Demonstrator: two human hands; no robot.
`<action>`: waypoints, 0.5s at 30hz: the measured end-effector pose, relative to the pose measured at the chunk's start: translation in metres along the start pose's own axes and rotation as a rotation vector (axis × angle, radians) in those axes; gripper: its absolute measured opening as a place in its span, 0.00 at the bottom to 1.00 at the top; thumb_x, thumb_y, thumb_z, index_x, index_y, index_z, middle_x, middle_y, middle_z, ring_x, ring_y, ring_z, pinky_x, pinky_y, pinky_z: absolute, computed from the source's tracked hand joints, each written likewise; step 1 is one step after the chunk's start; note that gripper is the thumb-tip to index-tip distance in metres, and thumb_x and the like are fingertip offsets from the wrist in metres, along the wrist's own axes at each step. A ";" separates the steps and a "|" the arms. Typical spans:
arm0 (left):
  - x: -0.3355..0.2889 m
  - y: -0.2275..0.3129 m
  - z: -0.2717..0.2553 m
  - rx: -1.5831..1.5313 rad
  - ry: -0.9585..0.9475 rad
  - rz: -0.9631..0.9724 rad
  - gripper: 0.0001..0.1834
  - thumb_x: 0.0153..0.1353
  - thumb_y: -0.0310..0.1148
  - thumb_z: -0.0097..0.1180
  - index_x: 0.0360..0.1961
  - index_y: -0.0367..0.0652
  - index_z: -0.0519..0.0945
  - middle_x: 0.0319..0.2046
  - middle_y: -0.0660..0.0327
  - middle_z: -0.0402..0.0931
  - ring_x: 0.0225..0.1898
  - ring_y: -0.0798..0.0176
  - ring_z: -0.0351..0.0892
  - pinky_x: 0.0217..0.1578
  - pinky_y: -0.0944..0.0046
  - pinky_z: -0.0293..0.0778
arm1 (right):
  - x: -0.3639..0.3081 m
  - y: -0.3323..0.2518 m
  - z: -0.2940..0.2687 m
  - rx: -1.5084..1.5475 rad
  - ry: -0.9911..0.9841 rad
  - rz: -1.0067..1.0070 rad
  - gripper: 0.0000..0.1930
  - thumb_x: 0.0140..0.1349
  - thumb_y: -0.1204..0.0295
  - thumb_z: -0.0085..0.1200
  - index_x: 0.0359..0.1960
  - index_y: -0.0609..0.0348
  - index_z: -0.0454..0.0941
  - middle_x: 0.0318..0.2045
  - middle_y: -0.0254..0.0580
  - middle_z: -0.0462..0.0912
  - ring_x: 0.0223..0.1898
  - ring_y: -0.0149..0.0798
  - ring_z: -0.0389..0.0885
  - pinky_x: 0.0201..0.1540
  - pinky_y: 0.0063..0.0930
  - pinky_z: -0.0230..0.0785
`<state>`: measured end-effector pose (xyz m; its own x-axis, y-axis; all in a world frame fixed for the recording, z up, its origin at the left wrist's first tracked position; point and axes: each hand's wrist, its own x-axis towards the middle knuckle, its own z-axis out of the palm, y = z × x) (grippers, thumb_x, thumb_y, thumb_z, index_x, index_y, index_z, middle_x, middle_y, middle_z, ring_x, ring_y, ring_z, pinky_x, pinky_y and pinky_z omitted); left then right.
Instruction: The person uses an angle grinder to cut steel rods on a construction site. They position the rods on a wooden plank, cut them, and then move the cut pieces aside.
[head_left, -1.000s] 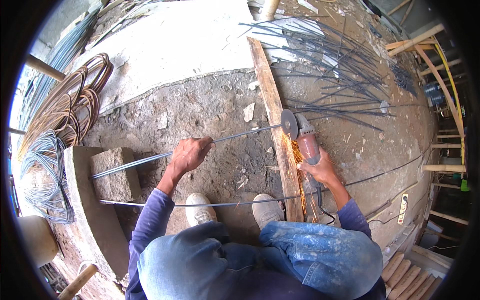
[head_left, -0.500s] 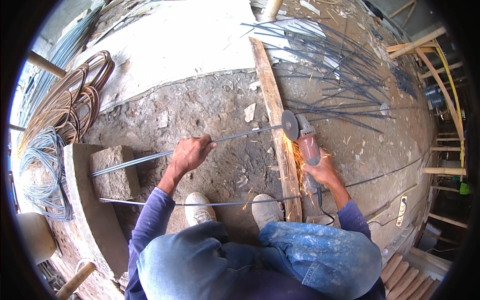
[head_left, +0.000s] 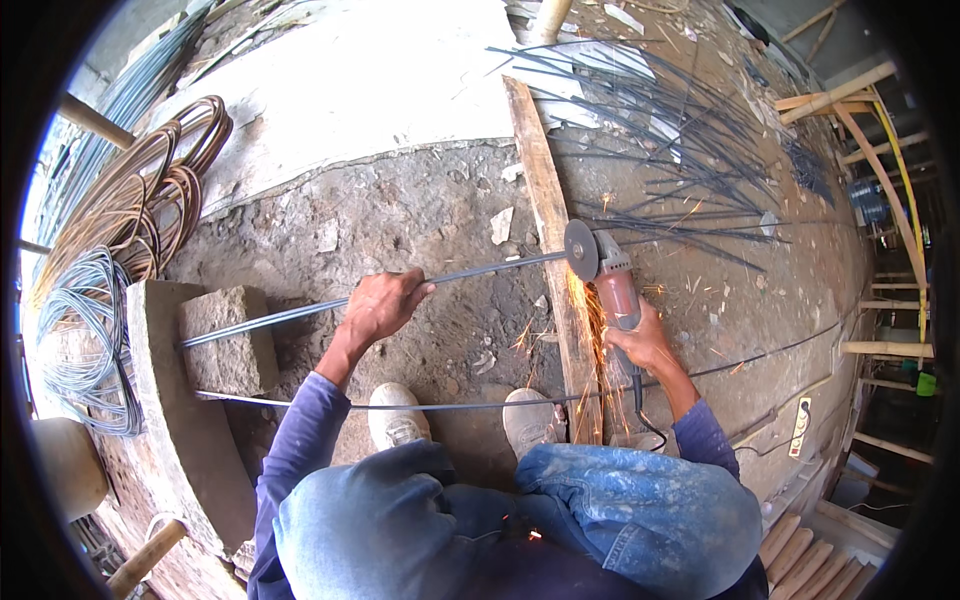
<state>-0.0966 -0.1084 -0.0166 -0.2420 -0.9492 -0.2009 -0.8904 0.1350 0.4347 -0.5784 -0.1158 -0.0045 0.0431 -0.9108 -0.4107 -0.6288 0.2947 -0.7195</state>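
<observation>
My left hand (head_left: 385,304) is closed around a small bundle of thin steel rods (head_left: 490,268), which slants up to the right from a concrete block. In my right hand (head_left: 643,338) is an angle grinder (head_left: 617,293), gripped by its body. Its disc (head_left: 581,250) meets the right end of the rods above a wooden plank (head_left: 545,190). Orange sparks (head_left: 588,318) stream down along the plank from the contact. The grinder's black cord (head_left: 640,400) hangs below my right hand. Another long rod (head_left: 470,407) runs crosswise over my shoes.
Many cut rods (head_left: 660,130) lie scattered at the far right. Coiled brown rods (head_left: 165,190) and grey wire coils (head_left: 85,340) rest at left, beside the concrete ledge (head_left: 165,380) and block (head_left: 230,340). A power strip (head_left: 800,427) lies at right; a white sheet (head_left: 350,90) covers ground ahead.
Both hands, the rods and the grinder stay almost in place. The spark spray has changed shape, and a few bright sparks now show near my lap.
</observation>
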 end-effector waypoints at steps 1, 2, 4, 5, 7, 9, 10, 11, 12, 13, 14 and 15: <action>0.000 0.000 0.000 -0.006 0.009 0.006 0.23 0.81 0.55 0.55 0.43 0.45 0.82 0.27 0.47 0.85 0.34 0.34 0.86 0.37 0.38 0.79 | 0.000 0.002 0.000 0.013 -0.012 0.025 0.31 0.49 0.67 0.75 0.57 0.60 0.81 0.42 0.45 0.89 0.40 0.42 0.89 0.47 0.41 0.82; -0.001 0.000 0.000 -0.012 0.015 0.009 0.23 0.81 0.55 0.55 0.43 0.45 0.82 0.27 0.47 0.85 0.34 0.34 0.86 0.37 0.37 0.79 | -0.001 0.004 0.000 0.008 -0.019 0.079 0.31 0.48 0.67 0.75 0.57 0.60 0.81 0.42 0.45 0.89 0.40 0.42 0.89 0.47 0.41 0.82; -0.001 -0.001 0.000 -0.016 0.019 0.011 0.23 0.81 0.55 0.55 0.43 0.45 0.82 0.27 0.46 0.85 0.34 0.33 0.86 0.37 0.37 0.79 | -0.003 0.005 0.001 0.085 -0.009 0.043 0.31 0.49 0.67 0.74 0.56 0.60 0.81 0.42 0.45 0.89 0.40 0.41 0.89 0.47 0.41 0.82; -0.001 -0.001 0.001 -0.018 0.017 0.013 0.23 0.81 0.55 0.55 0.43 0.45 0.82 0.27 0.46 0.85 0.35 0.33 0.86 0.37 0.37 0.79 | -0.005 0.005 0.001 0.100 -0.002 0.108 0.30 0.49 0.67 0.74 0.56 0.60 0.81 0.42 0.45 0.89 0.40 0.41 0.89 0.46 0.41 0.82; -0.001 -0.001 0.001 -0.014 0.019 0.016 0.23 0.81 0.55 0.55 0.43 0.45 0.82 0.27 0.46 0.84 0.35 0.33 0.86 0.37 0.36 0.79 | -0.006 0.002 -0.002 0.043 -0.025 0.108 0.31 0.49 0.66 0.74 0.56 0.60 0.81 0.42 0.46 0.90 0.40 0.42 0.89 0.46 0.41 0.83; 0.000 -0.001 0.001 -0.012 0.019 0.020 0.23 0.81 0.55 0.55 0.43 0.44 0.82 0.27 0.46 0.84 0.35 0.33 0.86 0.37 0.36 0.79 | -0.006 -0.001 -0.003 -0.004 -0.030 0.102 0.31 0.49 0.66 0.73 0.57 0.61 0.81 0.41 0.46 0.90 0.40 0.42 0.89 0.46 0.42 0.83; 0.000 0.000 0.001 -0.012 0.019 0.021 0.23 0.81 0.55 0.55 0.43 0.45 0.82 0.27 0.46 0.84 0.35 0.33 0.86 0.37 0.36 0.79 | -0.004 -0.003 -0.002 -0.016 -0.023 0.062 0.31 0.49 0.66 0.73 0.57 0.61 0.81 0.41 0.46 0.90 0.40 0.42 0.90 0.46 0.42 0.83; 0.000 0.000 0.000 -0.009 0.006 0.010 0.23 0.81 0.55 0.55 0.43 0.45 0.82 0.27 0.46 0.84 0.35 0.33 0.86 0.37 0.36 0.79 | -0.002 -0.004 -0.002 -0.056 -0.016 0.061 0.31 0.49 0.65 0.73 0.57 0.61 0.81 0.41 0.46 0.90 0.40 0.43 0.90 0.47 0.42 0.83; -0.001 0.000 -0.001 -0.014 0.012 0.020 0.23 0.81 0.55 0.54 0.43 0.44 0.82 0.28 0.46 0.85 0.35 0.33 0.87 0.37 0.37 0.80 | -0.002 -0.004 -0.002 -0.021 -0.023 0.044 0.32 0.48 0.65 0.73 0.57 0.61 0.81 0.42 0.46 0.90 0.41 0.43 0.90 0.48 0.42 0.83; -0.001 0.000 -0.002 -0.016 0.003 0.018 0.23 0.81 0.56 0.53 0.43 0.44 0.82 0.29 0.46 0.85 0.35 0.34 0.87 0.38 0.37 0.80 | -0.001 -0.005 -0.002 -0.014 -0.030 0.069 0.32 0.48 0.64 0.73 0.58 0.61 0.81 0.42 0.46 0.90 0.42 0.44 0.90 0.49 0.42 0.83; -0.001 0.001 -0.003 -0.019 -0.007 0.017 0.24 0.82 0.56 0.53 0.43 0.44 0.82 0.29 0.46 0.86 0.35 0.35 0.88 0.38 0.37 0.81 | -0.001 -0.005 -0.002 -0.003 -0.043 0.107 0.33 0.48 0.64 0.74 0.58 0.61 0.81 0.43 0.45 0.90 0.43 0.44 0.90 0.51 0.42 0.83; -0.002 0.001 -0.003 -0.020 -0.004 0.017 0.24 0.82 0.56 0.53 0.43 0.44 0.82 0.30 0.46 0.86 0.35 0.35 0.88 0.38 0.37 0.81 | -0.001 -0.004 -0.003 -0.051 -0.022 0.065 0.33 0.49 0.64 0.74 0.59 0.61 0.81 0.44 0.46 0.91 0.44 0.44 0.90 0.52 0.42 0.82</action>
<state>-0.0961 -0.1074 -0.0129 -0.2590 -0.9456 -0.1968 -0.8782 0.1457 0.4556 -0.5780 -0.1166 0.0006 0.0183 -0.8834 -0.4682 -0.6699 0.3368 -0.6617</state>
